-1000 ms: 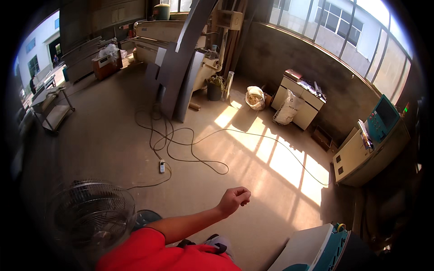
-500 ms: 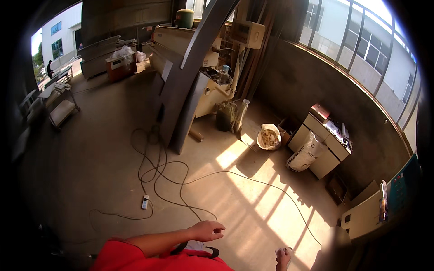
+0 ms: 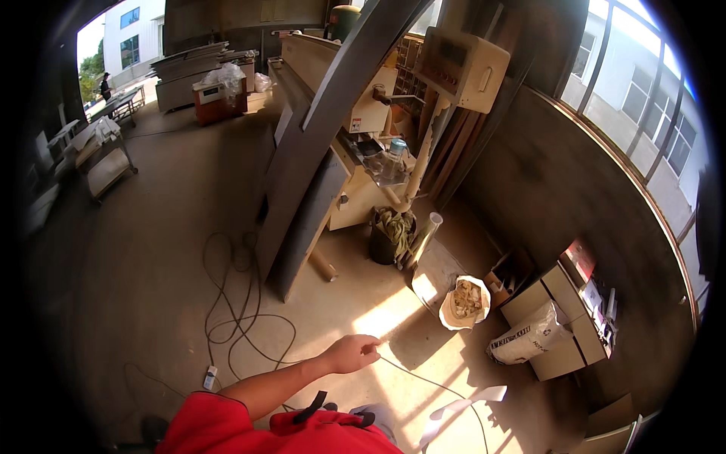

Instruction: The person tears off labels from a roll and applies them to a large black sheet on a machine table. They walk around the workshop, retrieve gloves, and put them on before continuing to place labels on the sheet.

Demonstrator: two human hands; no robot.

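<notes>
Several large things sit lower and further right than half a second ago, since the view has swung up and left: the beige machine [image 3: 363, 203], the long dark panel [image 3: 333, 106] leaning before it, then the cabinet [image 3: 556, 367] with the white bag [image 3: 529, 337] against it. The teal control panel at the right edge has gone out of view. So has the right hand, visible at the lower edge half a second ago; whether its fingers are closed or loose cannot be told. A crumpled white strip [image 3: 451, 409] now shows in that lower area, above or on the sunlit floor; can't tell which, nor whether anything holds it.

Left arm: comes in from the red sleeve [image 3: 208, 424] at lower left, crosses the body, forearm angled up and right. Left hand [image 3: 352, 354] hangs ahead of the torso, knuckles up, fingers curled toward the thumb; can't tell if they pinch anything. Black cable [image 3: 420, 375] appears just beside the fingertips, running off to lower right; contact unclear. Strip lies to the hand's lower right, apart from it.
</notes>
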